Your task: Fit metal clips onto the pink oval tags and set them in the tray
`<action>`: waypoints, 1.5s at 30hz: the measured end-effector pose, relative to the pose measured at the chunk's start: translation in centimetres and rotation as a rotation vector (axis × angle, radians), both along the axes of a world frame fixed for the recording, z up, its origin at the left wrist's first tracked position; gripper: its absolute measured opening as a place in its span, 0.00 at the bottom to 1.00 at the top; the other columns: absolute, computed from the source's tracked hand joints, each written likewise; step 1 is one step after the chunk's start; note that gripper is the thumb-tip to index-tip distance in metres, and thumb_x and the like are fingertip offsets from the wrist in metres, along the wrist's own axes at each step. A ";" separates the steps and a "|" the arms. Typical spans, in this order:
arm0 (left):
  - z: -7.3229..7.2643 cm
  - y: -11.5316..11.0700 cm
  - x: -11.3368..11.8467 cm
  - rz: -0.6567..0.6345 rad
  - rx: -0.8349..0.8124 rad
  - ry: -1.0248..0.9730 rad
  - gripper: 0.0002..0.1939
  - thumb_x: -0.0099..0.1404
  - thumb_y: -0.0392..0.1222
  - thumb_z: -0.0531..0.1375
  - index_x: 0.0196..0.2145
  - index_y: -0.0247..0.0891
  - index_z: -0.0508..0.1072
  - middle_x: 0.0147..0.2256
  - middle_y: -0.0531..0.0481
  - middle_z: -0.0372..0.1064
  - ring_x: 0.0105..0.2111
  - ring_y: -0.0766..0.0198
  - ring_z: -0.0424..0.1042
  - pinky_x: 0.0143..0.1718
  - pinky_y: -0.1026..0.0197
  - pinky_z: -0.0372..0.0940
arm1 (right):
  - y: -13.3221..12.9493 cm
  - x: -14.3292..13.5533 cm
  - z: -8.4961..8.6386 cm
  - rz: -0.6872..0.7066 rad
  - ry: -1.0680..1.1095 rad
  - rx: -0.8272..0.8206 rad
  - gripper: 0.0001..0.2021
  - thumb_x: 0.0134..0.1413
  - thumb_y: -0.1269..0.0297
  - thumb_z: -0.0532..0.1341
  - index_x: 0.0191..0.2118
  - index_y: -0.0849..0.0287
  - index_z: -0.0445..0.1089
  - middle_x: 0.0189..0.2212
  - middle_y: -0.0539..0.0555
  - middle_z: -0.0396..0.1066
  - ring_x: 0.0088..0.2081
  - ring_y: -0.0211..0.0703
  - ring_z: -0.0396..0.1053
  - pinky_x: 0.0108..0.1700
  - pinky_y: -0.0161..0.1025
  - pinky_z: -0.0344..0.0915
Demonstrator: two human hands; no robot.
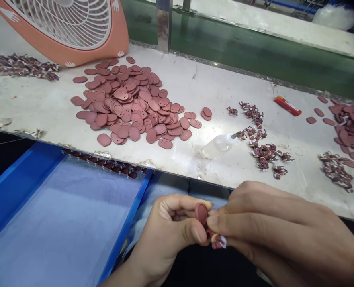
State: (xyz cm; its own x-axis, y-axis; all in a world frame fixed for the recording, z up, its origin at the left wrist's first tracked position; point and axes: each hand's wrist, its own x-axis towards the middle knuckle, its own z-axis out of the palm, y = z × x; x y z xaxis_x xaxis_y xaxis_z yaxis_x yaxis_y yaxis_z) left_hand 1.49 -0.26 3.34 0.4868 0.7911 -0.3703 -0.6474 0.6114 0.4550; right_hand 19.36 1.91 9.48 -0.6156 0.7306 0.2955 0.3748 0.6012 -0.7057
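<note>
Pinched between thumb and forefinger, an oval reddish-brown base (201, 214) sits in the left hand (167, 231), while the fingertips of the right hand (272, 223) close on a small painted figurine (218, 241) just beside it, both pieces short of the workbench (177, 71) edge. Fingers hide most of the join, so whether the two parts meet squarely cannot be told; a poor line of sight could leave the figurine crooked. Too hard a squeeze could bend its thin parts or smear its paint, and a slip could drop either piece into the dark space below the grip. Ahead of the hands, a squeeze bottle (218, 146) lies on its side, its nozzle reaching loose figurines (263, 153); a leak or an arm's nudge could wet them. Farther left, stray pieces from the heaped bases (135, 103) could be knocked off the near edge.
</note>
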 end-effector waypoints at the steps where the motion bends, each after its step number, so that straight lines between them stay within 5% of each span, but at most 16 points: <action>1: 0.0 0.0 -0.1 0.011 -0.002 0.011 0.13 0.46 0.48 0.76 0.27 0.39 0.83 0.20 0.55 0.72 0.21 0.72 0.68 0.27 0.70 0.64 | 0.2 0.0 -0.2 0.016 -0.013 -0.009 0.08 0.64 0.76 0.61 0.45 0.62 0.74 0.35 0.51 0.76 0.34 0.32 0.71 0.39 0.27 0.70; 15: -1.6 -0.5 -1.4 0.048 -0.029 0.074 0.15 0.50 0.51 0.74 0.32 0.39 0.83 0.24 0.53 0.74 0.22 0.74 0.69 0.26 0.73 0.66 | 1.2 -1.5 -0.9 0.113 -0.018 -0.133 0.09 0.63 0.77 0.61 0.47 0.60 0.71 0.39 0.49 0.76 0.39 0.33 0.70 0.45 0.31 0.66; 22: -2.5 -0.5 -2.6 0.042 -0.103 -0.041 0.11 0.56 0.48 0.72 0.32 0.37 0.83 0.28 0.50 0.76 0.23 0.74 0.72 0.25 0.74 0.69 | 1.1 -1.8 -0.9 0.031 -0.043 -0.067 0.18 0.61 0.65 0.66 0.55 0.60 0.69 0.39 0.52 0.75 0.40 0.38 0.71 0.41 0.34 0.69; 35: -2.6 -0.4 -3.8 0.032 -0.083 -0.066 0.19 0.52 0.55 0.72 0.26 0.34 0.80 0.26 0.50 0.73 0.22 0.73 0.71 0.22 0.73 0.71 | 1.3 -3.7 -1.9 -0.036 0.056 -0.156 0.12 0.62 0.71 0.64 0.50 0.55 0.74 0.32 0.47 0.75 0.34 0.32 0.71 0.38 0.30 0.67; 45: -3.4 -0.2 -4.2 0.032 -0.032 -0.087 0.22 0.54 0.59 0.69 0.31 0.35 0.81 0.25 0.51 0.72 0.22 0.71 0.70 0.21 0.72 0.71 | 1.4 -4.5 -2.3 -0.032 0.079 -0.199 0.11 0.62 0.74 0.63 0.47 0.54 0.74 0.29 0.45 0.74 0.31 0.32 0.70 0.35 0.30 0.66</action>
